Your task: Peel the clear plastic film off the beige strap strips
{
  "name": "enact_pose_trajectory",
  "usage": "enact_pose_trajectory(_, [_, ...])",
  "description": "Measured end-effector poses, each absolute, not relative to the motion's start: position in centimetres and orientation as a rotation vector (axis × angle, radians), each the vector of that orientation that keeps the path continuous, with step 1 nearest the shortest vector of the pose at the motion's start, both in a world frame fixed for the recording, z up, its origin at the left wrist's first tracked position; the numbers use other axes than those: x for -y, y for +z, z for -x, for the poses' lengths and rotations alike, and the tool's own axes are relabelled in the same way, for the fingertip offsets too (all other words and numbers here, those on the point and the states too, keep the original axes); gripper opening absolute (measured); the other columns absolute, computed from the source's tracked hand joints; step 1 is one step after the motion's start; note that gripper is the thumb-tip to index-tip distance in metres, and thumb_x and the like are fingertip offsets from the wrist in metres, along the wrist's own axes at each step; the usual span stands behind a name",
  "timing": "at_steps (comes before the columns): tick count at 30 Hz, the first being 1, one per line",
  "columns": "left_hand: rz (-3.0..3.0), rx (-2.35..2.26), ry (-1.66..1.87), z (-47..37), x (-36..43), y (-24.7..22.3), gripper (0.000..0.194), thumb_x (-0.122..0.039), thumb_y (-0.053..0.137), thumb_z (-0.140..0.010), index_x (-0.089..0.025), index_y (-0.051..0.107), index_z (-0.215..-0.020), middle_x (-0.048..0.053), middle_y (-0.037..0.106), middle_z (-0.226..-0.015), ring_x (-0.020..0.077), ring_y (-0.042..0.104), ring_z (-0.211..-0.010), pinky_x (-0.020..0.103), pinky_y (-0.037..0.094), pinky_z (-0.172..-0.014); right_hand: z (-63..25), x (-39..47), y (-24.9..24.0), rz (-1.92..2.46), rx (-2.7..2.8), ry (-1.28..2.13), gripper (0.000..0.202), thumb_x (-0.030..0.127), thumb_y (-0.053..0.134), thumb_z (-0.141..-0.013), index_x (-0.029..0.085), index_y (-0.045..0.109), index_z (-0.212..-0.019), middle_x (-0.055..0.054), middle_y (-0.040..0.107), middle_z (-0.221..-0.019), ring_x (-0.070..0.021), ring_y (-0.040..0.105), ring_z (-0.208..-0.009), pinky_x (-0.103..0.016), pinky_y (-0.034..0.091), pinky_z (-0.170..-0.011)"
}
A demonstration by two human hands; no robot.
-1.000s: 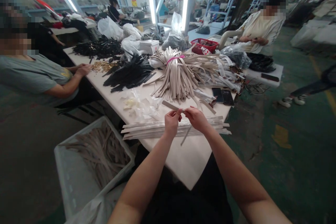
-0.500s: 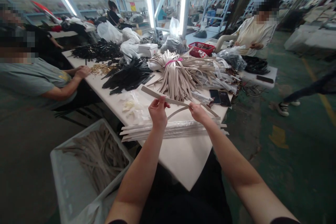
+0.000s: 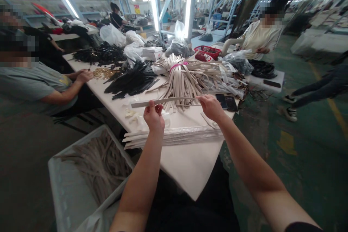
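Left hand (image 3: 153, 117), right hand (image 3: 212, 107), strip (image 3: 170, 99) between, raised, apparently inside table (image 3: 189, 170) edges

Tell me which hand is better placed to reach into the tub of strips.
Probably the left hand: it is nearer the tub, which stands on that side. The right hand is farther off, near the phones. Both hold the strip, so the left would need to let go first.
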State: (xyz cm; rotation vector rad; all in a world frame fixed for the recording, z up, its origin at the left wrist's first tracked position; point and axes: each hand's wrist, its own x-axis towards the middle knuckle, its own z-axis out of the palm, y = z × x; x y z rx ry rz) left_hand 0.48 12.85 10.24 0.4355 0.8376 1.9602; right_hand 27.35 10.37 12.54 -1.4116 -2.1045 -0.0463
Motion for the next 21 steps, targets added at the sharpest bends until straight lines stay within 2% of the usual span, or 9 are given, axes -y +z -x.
enact_pose_trajectory(2, [-0.441,-0.838,1.948,-0.4,-13.0,10.1,0.037,-0.045,0.082,-0.071,-0.016,0.063,-0.087,-0.003,0.064,-0.071,0.0071,0.061,-0.058,0.021,0.053,-0.063,-27.9,-9.9,11.9,1.435,2.109,0.035,0.031,0.032,0.041,-0.103,0.021,0.066,-0.118,-0.01,0.07,-0.104,-0.0234,0.062,-0.096,-0.03,0.042,-0.083])
enact_pose_trajectory(5, [-0.462,-0.882,1.958,-0.2,-12.9,9.9,0.038,-0.047,0.081,-0.072,-0.016,0.063,-0.086,-0.004,0.063,-0.069,0.0065,0.06,-0.056,0.021,0.052,-0.061,-28.7,-9.4,10.4,1.5,2.12,0.199,0.031,0.038,0.045,-0.101,0.02,0.071,-0.104,-0.009,0.072,-0.091,-0.0223,0.064,-0.084,-0.028,0.041,-0.074])
enact_pose_trajectory(7, [-0.493,-0.912,1.996,0.2,-12.7,10.0,0.037,-0.046,0.08,-0.073,-0.016,0.063,-0.086,-0.004,0.064,-0.069,0.0067,0.06,-0.056,0.021,0.051,-0.061,-28.9,-8.8,9.5,1.524,2.08,0.314,0.031,0.039,0.047,-0.099,0.018,0.071,-0.102,-0.008,0.071,-0.084,-0.0211,0.063,-0.077,-0.027,0.04,-0.07])
enact_pose_trajectory(12, [-0.645,-0.927,1.97,1.2,-11.8,9.7,0.036,-0.044,0.08,-0.072,-0.015,0.065,-0.086,-0.002,0.064,-0.069,0.0072,0.058,-0.053,0.022,0.049,-0.057,-27.0,-5.9,8.2,1.472,2.052,0.708,0.038,0.046,0.055,-0.095,0.019,0.065,-0.12,0.0,0.065,-0.07,-0.0163,0.056,-0.061,-0.025,0.037,-0.061])
enact_pose_trajectory(16, [-0.712,-0.945,1.654,-0.4,-10.6,7.4,0.038,-0.044,0.084,-0.068,-0.012,0.066,-0.081,-0.001,0.062,-0.063,0.0078,0.054,-0.049,0.022,0.047,-0.052,-23.7,-4.0,6.8,1.399,1.941,0.906,0.042,0.044,0.057,-0.094,0.022,0.057,-0.13,0.0,0.068,-0.077,-0.0155,0.059,-0.065,-0.025,0.041,-0.062])
enact_pose_trajectory(18, [-0.759,-0.95,1.483,-1.9,-9.4,5.6,0.039,-0.045,0.084,-0.068,-0.011,0.067,-0.078,0.0,0.061,-0.059,0.0088,0.054,-0.049,0.023,0.046,-0.052,-22.0,-3.6,5.6,1.431,1.842,0.878,0.031,0.042,0.051,-0.097,0.022,0.065,-0.115,-0.001,0.068,-0.075,-0.0153,0.059,-0.063,-0.025,0.042,-0.061])
enact_pose_trajectory(21, [-0.824,-0.958,1.315,-4.1,-7.2,3.0,0.04,-0.049,0.081,-0.07,-0.012,0.066,-0.074,0.0,0.059,-0.056,0.0092,0.053,-0.048,0.023,0.044,-0.051,-20.3,-3.0,3.6,1.486,1.725,0.988,0.037,0.044,0.041,-0.1,0.02,0.068,-0.09,-0.002,0.067,-0.068,-0.0141,0.058,-0.053,-0.024,0.042,-0.053])
